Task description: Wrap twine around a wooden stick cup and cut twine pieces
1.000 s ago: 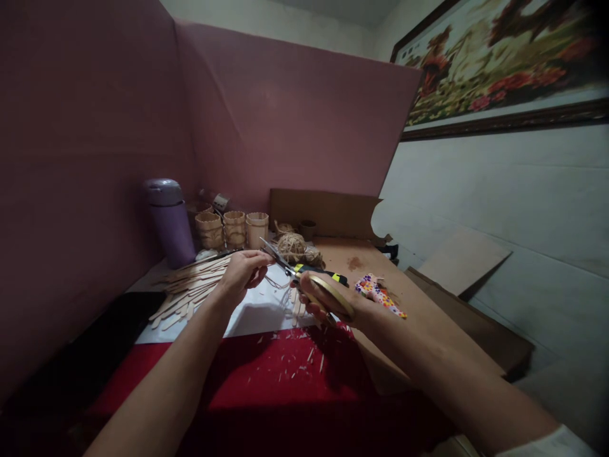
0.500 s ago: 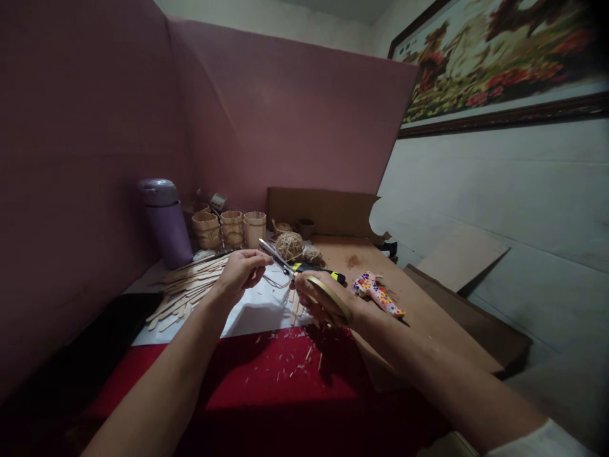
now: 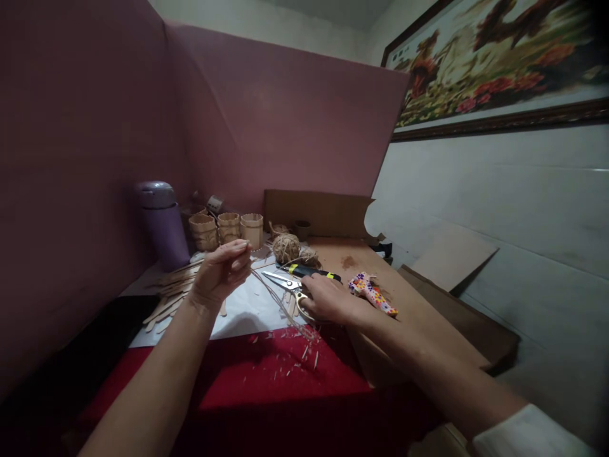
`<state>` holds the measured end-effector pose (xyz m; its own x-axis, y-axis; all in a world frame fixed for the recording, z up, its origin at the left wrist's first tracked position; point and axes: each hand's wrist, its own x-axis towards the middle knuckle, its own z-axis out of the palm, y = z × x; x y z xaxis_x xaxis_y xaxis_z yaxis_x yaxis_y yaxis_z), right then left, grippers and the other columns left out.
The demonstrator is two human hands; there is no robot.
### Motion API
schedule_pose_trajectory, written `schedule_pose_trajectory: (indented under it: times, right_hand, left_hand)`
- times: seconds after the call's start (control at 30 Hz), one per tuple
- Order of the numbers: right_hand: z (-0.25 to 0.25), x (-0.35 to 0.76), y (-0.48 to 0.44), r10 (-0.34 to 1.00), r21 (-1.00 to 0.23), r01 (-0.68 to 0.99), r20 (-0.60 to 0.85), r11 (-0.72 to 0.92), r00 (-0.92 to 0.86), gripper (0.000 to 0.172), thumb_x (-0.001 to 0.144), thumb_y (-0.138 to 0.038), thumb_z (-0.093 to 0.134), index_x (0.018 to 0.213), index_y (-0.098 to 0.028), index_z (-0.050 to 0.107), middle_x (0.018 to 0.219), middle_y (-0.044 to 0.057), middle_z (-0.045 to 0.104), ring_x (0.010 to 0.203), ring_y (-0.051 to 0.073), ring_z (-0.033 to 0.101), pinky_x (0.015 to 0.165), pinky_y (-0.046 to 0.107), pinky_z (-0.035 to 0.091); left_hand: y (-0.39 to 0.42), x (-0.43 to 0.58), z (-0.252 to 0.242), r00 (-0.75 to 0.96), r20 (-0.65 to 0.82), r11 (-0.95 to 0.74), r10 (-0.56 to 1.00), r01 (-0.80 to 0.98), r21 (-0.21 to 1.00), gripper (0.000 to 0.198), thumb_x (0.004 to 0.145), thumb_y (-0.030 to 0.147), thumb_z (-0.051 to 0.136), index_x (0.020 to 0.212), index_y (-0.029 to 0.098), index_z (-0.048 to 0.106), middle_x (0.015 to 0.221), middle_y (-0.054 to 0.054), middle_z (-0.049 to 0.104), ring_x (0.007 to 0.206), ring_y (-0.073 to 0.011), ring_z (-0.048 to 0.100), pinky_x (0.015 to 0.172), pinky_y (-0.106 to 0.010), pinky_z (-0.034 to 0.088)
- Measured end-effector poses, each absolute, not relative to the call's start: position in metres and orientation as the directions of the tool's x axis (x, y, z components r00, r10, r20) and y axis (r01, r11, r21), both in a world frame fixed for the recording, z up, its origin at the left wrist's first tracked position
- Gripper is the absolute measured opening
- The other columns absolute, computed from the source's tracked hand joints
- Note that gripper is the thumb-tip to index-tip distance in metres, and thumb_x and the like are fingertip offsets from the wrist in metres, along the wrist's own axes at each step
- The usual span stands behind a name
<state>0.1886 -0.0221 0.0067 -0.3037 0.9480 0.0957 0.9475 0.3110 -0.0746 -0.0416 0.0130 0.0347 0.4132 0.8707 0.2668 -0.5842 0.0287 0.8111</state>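
My left hand (image 3: 224, 270) is raised over the white paper (image 3: 240, 319), thumb and fingers pinched on the end of some thin brown twine (image 3: 273, 293). The loose strands trail down to the right, toward the red cloth. Low over the table, my right hand (image 3: 326, 297) has its fingers at the gold handles of a pair of scissors (image 3: 288, 284). The silver blades point left, slightly apart. Just behind the scissors lies a black and yellow tool (image 3: 309, 271), partly covered by my right hand. A ball of twine (image 3: 286, 248) sits beyond it.
Wooden craft sticks (image 3: 169, 298) are piled at the left beside a purple bottle (image 3: 164, 225). Several wooden cups (image 3: 252, 230) stand at the back. A flower-patterned glue gun (image 3: 373, 294) lies on the brown board (image 3: 419, 330). Scraps litter the red cloth (image 3: 266, 381).
My right hand has lowered the scissors from mid-air to the table, away from the left hand. My left hand has drawn slightly left and up with the twine.
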Motion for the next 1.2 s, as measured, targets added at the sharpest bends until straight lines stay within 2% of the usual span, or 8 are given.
schedule_pose_trajectory:
  times: [0.1, 0.2, 0.37, 0.5, 0.57, 0.67, 0.77, 1.2]
  right_hand:
    - [0.021, 0.175, -0.022, 0.938, -0.165, 0.930, 0.171, 0.329, -0.301, 0.018, 0.083, -0.026, 0.051, 0.081, -0.014, 0.064, 0.093, 0.016, 0.063, 0.091, 0.025, 0.055, 0.074, 0.033, 0.038]
    - [0.029, 0.153, -0.023, 0.888, -0.653, 0.609, 0.261, 0.451, -0.379, 0.033, 0.094, -0.039, 0.035, 0.103, -0.018, 0.059, 0.099, 0.009, 0.063, 0.092, 0.018, 0.056, 0.078, 0.030, 0.041]
    - [0.020, 0.127, -0.017, 0.893, -0.963, 0.249, -0.019, 0.105, -0.450, 0.050, 0.078, -0.053, 0.058, 0.109, -0.014, 0.051, 0.069, 0.000, 0.057, 0.048, 0.008, 0.044, 0.048, 0.022, 0.036]
    - [0.032, 0.129, 0.015, 0.933, -0.843, 0.463, 0.120, 0.276, -0.338, 0.045, 0.090, -0.052, 0.036, 0.081, -0.015, 0.059, 0.057, -0.001, 0.049, 0.045, 0.008, 0.038, 0.045, 0.022, 0.029]
    - [0.045, 0.127, 0.040, 0.913, -0.566, 0.717, 0.256, 0.407, -0.317, 0.045, 0.093, -0.045, 0.032, 0.076, -0.016, 0.061, 0.069, 0.006, 0.059, 0.061, 0.013, 0.051, 0.057, 0.025, 0.036]
    - [0.059, 0.114, 0.083, 0.833, -0.114, 0.915, 0.469, 0.386, -0.293, 0.024, 0.089, -0.031, 0.046, 0.101, -0.019, 0.063, 0.110, 0.013, 0.060, 0.097, 0.022, 0.053, 0.075, 0.031, 0.037]
    - [0.062, 0.093, 0.123, 0.725, 0.110, 0.893, 0.546, 0.436, -0.420, 0.039, 0.084, -0.023, 0.052, 0.123, -0.021, 0.052, 0.137, 0.011, 0.043, 0.120, 0.025, 0.035, 0.089, 0.035, 0.030]
    - [0.087, 0.103, 0.115, 0.762, 0.065, 0.891, 0.493, 0.450, -0.421, 0.017, 0.085, -0.023, 0.049, 0.088, -0.018, 0.065, 0.095, 0.009, 0.066, 0.098, 0.023, 0.047, 0.076, 0.034, 0.024]
  left_hand:
    - [0.015, -0.039, 0.034, 0.400, 0.253, 0.024, 0.881, -0.572, 0.820, 0.006, 0.073, 0.016, 0.061, 0.071, 0.010, 0.061, 0.043, 0.006, 0.041, 0.029, -0.0022, 0.031, 0.030, -0.015, 0.023]
    - [0.015, -0.037, 0.034, 0.371, 0.235, 0.025, 0.898, -0.577, 0.816, 0.007, 0.074, 0.016, 0.061, 0.072, 0.009, 0.061, 0.043, 0.006, 0.041, 0.030, -0.0022, 0.032, 0.031, -0.014, 0.025]
    - [0.019, -0.039, 0.034, 0.254, 0.217, 0.003, 0.943, -0.656, 0.755, 0.005, 0.073, 0.014, 0.061, 0.074, 0.009, 0.061, 0.043, 0.005, 0.044, 0.031, -0.0022, 0.034, 0.032, -0.013, 0.026]
    - [0.026, -0.041, 0.031, 0.074, 0.175, -0.076, 0.982, -0.691, 0.719, 0.006, 0.070, 0.014, 0.061, 0.074, 0.011, 0.059, 0.046, 0.005, 0.048, 0.031, -0.0025, 0.037, 0.032, -0.013, 0.027]
    - [0.029, -0.041, 0.030, -0.061, 0.144, -0.146, 0.988, -0.684, 0.714, 0.009, 0.067, 0.014, 0.062, 0.075, 0.012, 0.058, 0.048, 0.005, 0.050, 0.033, -0.0028, 0.040, 0.033, -0.013, 0.028]
    - [0.029, -0.039, 0.029, -0.246, 0.115, -0.251, 0.962, -0.644, 0.723, 0.012, 0.064, 0.016, 0.064, 0.073, 0.013, 0.057, 0.048, 0.006, 0.051, 0.035, -0.0031, 0.041, 0.033, -0.013, 0.027]
    - [0.027, -0.039, 0.028, -0.319, 0.113, -0.294, 0.941, -0.605, 0.740, 0.014, 0.061, 0.017, 0.066, 0.071, 0.013, 0.057, 0.046, 0.005, 0.051, 0.035, -0.0043, 0.041, 0.032, -0.014, 0.026]
    - [0.025, -0.044, 0.035, -0.396, 0.122, -0.354, 0.910, -0.589, 0.727, 0.010, 0.063, 0.017, 0.064, 0.069, 0.013, 0.057, 0.046, 0.006, 0.050, 0.035, -0.0042, 0.041, 0.032, -0.015, 0.025]
